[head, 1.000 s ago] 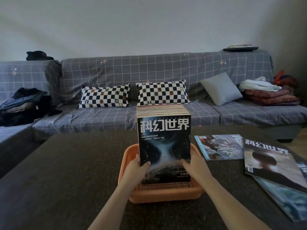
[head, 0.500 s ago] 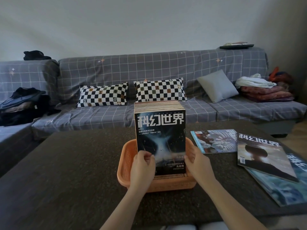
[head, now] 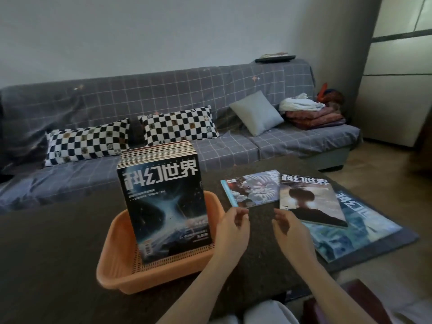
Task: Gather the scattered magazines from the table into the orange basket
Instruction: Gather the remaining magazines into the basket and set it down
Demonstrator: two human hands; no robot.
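A stack of magazines (head: 161,197) stands upright in the basket (head: 121,265) on the surface (head: 51,253). To its right lie three loose magazines (head: 311,202), overlapping, perhaps more beneath. The sofa (head: 233,141) is behind.

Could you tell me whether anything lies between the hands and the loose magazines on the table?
Nothing visible does. The left hand and right hand hover over bare table just short of the pale blue magazine and the dark-covered magazine, both empty.
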